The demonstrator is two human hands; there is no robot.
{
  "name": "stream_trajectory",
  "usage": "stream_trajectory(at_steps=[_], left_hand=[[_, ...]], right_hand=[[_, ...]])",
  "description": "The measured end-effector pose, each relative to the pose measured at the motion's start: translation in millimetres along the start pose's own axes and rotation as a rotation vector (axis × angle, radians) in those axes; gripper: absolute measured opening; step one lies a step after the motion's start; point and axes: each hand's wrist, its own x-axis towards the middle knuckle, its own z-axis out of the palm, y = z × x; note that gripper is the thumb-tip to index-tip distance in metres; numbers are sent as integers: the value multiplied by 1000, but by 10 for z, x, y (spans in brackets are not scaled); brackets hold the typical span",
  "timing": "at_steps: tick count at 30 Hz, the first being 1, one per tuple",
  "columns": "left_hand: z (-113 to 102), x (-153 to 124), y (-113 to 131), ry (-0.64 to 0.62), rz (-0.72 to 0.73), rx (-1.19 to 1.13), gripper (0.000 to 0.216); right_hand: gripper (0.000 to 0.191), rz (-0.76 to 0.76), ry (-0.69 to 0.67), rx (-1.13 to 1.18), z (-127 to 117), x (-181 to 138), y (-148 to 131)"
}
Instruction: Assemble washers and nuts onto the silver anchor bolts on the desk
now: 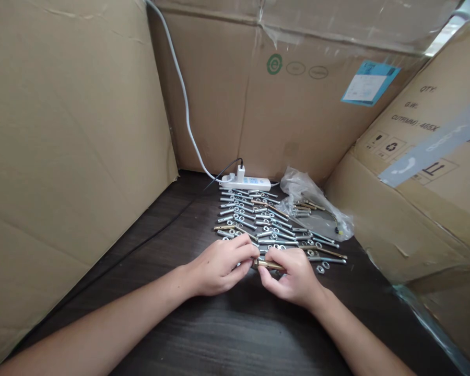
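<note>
Near the front edge of the laid-out hardware, my left hand [225, 265] and my right hand [292, 275] meet over a brass-coloured expansion bolt [272, 265]. My right thumb and fingers are wrapped around its sleeve. The left fingertips pinch its left end, where a nut-like piece shows; those fingers partly hide it. Behind both hands lie rows of silver and brass-coloured expansion bolts [278, 242], with loose washers [326, 265] and nuts [320, 269] among them.
A white power strip [254, 183] with a plugged-in adapter stands behind the rows. A clear plastic bag [303, 184] holding more bolts lies at the back right. A black cable [156, 237] crosses the dark table [219, 334]. Cardboard boxes [215, 104] wall in three sides.
</note>
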Motion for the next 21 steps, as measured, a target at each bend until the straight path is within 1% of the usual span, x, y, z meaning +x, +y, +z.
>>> stream_trajectory(at_steps=[7,11,13,15,21], left_hand=[[23,7,-38,-56,10,31,20],[26,5,-25,10,-36,8,14],[20,4,-14,28,-26,-13,14],[11,3,-4,15,-6,-20,15],[3,11,-7,-28,-11,21,16]], right_hand=[[19,-18,13,-3,-4,1,0],[19,6,-5,-2,0,0,12],[20,13,-10,2,0,0,13],[19,13,-10,6,-1,1,11],[19,-5,-9,-12,-1,-1,6]])
